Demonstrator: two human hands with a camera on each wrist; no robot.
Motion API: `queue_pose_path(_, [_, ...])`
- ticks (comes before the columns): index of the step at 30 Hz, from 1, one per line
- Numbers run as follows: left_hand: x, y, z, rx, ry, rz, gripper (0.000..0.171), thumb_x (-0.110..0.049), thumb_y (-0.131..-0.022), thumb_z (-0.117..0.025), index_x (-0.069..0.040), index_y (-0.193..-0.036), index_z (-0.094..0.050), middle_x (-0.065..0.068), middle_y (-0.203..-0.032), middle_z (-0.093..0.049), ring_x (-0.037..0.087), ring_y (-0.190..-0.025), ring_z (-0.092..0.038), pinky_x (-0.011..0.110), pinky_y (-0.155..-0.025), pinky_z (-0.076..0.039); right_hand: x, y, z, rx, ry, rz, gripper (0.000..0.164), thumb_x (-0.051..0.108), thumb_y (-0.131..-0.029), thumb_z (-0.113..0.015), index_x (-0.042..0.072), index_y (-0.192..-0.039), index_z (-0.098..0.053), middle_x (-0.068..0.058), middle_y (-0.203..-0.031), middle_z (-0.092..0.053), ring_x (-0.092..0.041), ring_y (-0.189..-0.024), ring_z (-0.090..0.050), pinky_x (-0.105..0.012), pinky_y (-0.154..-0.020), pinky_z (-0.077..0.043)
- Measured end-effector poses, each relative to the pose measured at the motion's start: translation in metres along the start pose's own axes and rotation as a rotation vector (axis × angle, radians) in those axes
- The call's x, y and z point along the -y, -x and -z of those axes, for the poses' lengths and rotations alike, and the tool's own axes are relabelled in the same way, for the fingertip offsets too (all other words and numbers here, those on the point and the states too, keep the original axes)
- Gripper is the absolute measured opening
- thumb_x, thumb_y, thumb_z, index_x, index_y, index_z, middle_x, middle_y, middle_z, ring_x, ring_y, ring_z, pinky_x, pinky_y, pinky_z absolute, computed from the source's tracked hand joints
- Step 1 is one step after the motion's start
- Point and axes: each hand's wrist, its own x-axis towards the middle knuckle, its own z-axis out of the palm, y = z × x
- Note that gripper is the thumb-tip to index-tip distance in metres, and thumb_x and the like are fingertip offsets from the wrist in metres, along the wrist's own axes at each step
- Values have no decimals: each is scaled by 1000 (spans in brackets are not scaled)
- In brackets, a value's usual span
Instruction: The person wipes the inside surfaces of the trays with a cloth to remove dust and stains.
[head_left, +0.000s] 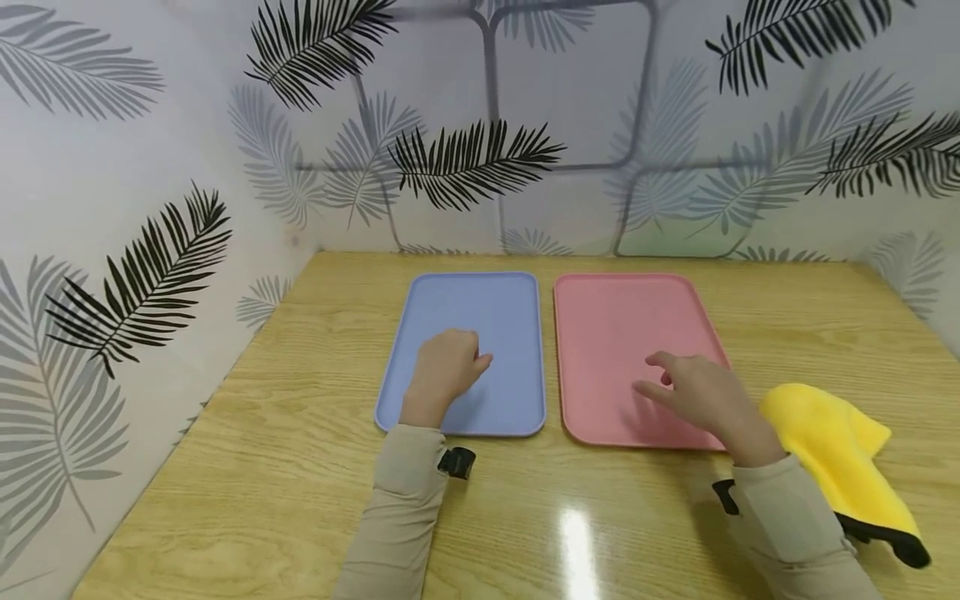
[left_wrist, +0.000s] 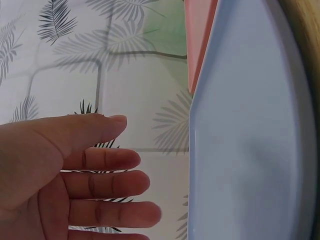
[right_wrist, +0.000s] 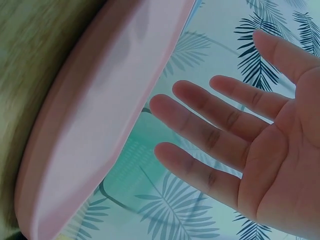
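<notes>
A blue tray lies flat on the wooden table, and a pink tray lies just to its right. My left hand hovers over the blue tray, holding nothing; the left wrist view shows its fingers loosely extended beside the tray. Over the right part of the pink tray is my right hand, its fingers spread and nothing in them. In the right wrist view the palm and fingers face the camera, apart from the pink tray.
A yellow cloth with a black edge lies on the table to the right, partly behind my right forearm. Walls covered with a leaf-patterned sheet stand at the back and left.
</notes>
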Motion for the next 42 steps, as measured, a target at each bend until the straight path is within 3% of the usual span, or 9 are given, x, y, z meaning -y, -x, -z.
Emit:
queue_pose_path(13, [20, 6, -2, 61, 50, 121, 25, -29, -86, -60, -6, -75, -60, 3, -70, -59, 15, -56, -51, 30, -52, -44, 2, 3, 1, 8, -8, 1, 47, 31, -85, -58, -5, -115, -52, -13, -83, -62, -24, -70, -57, -39, -59, -45])
queue_pose_path(21, [31, 10, -1, 52, 71, 137, 27, -29, -85, -61, -3, -82, -64, 9, -80, -63, 20, -64, -56, 34, -58, -46, 1, 3, -2, 29, -13, -4, 47, 32, -86, -58, -4, -116, -53, -10, -82, -61, -22, -69, -57, -39, -60, -45])
queue_pose_path(42, [65, 21, 3, 34, 118, 276, 30, -32, -86, -57, -3, -91, -62, 11, -88, -63, 25, -75, -58, 38, -60, -46, 3, 1, -6, 33, -16, 22, 45, 30, -85, -59, -5, -113, -55, -8, -78, -61, -22, -68, -57, -40, -62, -45])
